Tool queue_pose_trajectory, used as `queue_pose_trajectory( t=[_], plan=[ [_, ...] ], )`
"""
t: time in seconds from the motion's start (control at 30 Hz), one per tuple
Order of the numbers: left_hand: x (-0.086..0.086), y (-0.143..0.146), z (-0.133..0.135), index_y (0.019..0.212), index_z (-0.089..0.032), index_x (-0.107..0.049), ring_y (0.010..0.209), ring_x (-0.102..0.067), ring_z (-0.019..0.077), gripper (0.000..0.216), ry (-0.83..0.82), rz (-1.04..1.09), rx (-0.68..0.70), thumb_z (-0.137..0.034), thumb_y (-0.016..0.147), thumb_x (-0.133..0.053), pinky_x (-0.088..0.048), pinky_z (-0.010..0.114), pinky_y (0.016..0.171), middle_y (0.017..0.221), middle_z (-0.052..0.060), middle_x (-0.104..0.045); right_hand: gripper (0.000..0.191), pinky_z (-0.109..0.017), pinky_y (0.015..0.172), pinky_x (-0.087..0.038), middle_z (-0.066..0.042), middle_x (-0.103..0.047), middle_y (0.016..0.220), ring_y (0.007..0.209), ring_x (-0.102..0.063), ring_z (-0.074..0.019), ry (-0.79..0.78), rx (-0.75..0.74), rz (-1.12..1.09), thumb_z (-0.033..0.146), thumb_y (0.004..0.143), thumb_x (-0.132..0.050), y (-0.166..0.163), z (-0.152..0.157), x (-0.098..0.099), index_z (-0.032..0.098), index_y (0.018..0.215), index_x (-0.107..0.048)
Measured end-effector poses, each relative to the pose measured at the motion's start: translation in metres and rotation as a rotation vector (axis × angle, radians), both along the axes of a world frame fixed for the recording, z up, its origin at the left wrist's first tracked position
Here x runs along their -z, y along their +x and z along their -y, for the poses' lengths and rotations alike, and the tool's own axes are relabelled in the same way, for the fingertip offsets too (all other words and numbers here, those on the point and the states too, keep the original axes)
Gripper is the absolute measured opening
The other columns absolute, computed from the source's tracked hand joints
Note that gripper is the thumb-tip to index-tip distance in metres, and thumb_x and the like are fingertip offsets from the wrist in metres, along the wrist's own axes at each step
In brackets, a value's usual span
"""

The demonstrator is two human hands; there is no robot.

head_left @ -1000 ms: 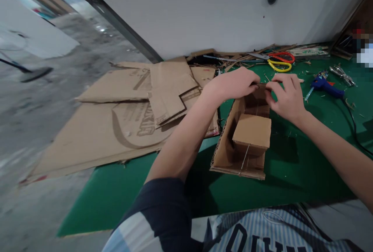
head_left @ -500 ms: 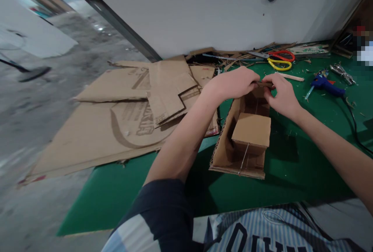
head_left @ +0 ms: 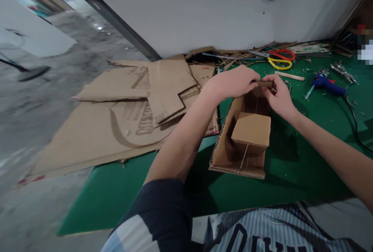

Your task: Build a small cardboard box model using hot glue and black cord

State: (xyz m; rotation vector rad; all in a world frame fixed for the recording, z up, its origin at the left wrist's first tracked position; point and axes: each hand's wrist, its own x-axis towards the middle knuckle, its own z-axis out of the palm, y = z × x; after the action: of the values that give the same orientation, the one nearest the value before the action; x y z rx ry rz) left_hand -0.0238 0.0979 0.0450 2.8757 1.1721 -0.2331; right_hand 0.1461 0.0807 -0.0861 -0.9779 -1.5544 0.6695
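At the far rim of the open corrugated cardboard box, standing mid-table, a small brown strip is pinched at both ends; left hand and right hand have their fingers closed tight on it; they seem to be seating it, which calls for steady, even pressure; a squarish cardboard block sits inside; a blue glue gun lies near.

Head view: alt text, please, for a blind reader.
Left hand and right hand pinch a cardboard strip at the far rim of an open cardboard box on a green table. Cardboard sheets lie left; scissors, glue gun right.
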Motion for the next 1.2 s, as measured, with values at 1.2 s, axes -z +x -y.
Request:
queue_pose_trajectory(
  t=[1.2],
  plan=[
    [0.000, -0.002, 0.003, 0.101, -0.016, -0.073, 0.096, -0.070, 0.0251, 0.035, 0.020, 0.036, 0.004, -0.023, 0.101, -0.039, -0.047, 0.034, 0.082, 0.099, 0.011, -0.077, 0.054, -0.028, 0.066, -0.046, -0.001, -0.066, 0.117, 0.082, -0.058, -0.0136, -0.710, -0.228, -0.715, 0.039, 0.070, -0.081, -0.019, 0.070, -0.038, 0.029, 0.120, -0.064]
  ],
)
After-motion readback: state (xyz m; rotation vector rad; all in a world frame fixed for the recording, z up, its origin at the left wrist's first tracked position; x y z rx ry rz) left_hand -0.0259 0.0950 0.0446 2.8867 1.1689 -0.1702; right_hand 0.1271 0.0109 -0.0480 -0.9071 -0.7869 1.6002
